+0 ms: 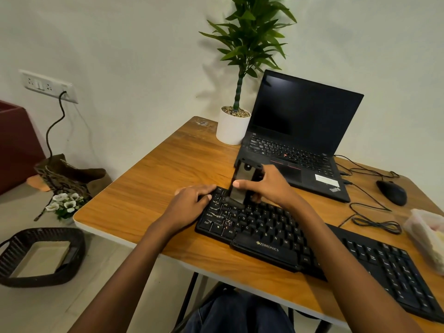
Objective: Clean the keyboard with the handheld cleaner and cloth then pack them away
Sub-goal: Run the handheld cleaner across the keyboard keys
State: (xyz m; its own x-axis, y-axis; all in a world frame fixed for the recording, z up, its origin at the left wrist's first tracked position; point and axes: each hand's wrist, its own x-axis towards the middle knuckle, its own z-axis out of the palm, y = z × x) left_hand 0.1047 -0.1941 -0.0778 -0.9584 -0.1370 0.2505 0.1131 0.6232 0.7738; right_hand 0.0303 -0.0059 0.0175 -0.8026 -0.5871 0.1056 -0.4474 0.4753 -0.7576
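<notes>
1. The right hand [270, 186] is wrapped round the black cleaner [243, 182], thumb across its front and fingers behind. It holds the body nearly upright, with the lower end down on the top-left keys of the keyboard [262, 227]. I'd say that angle puts the mouth straight onto the gaps between the keys.
2. The left hand [189, 200] lies loosely spread over the keyboard's left end, fingers draped on the corner and gripping nothing. My guess is that it pins the board so the cleaner's push doesn't slide it on the counter [156, 186].
3. The keyboard sits slantwise across the near part of the counter, in front of the open laptop [300, 131] and well clear of the mouse [391, 192]. That leaves room to work along it.
4. The cleaner is only at the left end, so most rows look untouched; I judge the job barely begun.
5. I can't pick out the cloth. A clear tub [426, 233] stands at the right edge and a basket [77, 255] sits on the floor to the left; either may be for packing away.
</notes>
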